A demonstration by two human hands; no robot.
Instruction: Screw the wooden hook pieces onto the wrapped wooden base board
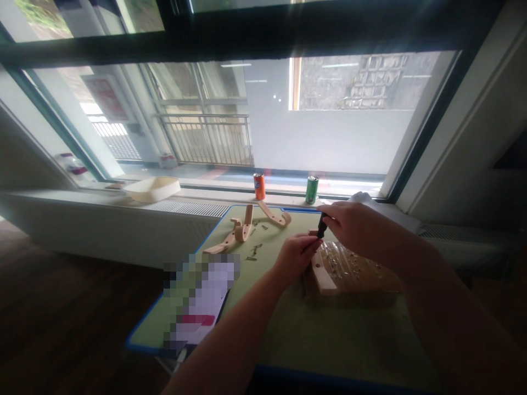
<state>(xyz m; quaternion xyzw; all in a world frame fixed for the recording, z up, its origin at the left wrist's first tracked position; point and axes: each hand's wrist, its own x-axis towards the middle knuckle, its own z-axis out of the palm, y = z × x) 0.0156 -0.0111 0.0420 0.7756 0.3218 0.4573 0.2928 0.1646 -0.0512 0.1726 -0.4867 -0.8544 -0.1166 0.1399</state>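
Right fingers [330,209] wrap a black handle [321,226], left fingers [309,240] pinch at its lower end, over a pale wooden strip [325,281] on a brown taped block [362,271]. One hole [318,265], curved wooden hooks [244,233] and metal screws [251,258] look unused.

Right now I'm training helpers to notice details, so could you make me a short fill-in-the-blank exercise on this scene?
1. The handle held by the right hand is coloured ____.
2. The number of drink cans standing by the window is ____.
3. The curved hooks on the table are made of ____.
4. The table's edge trim is coloured ____.

Missing words: black; two; wood; blue.
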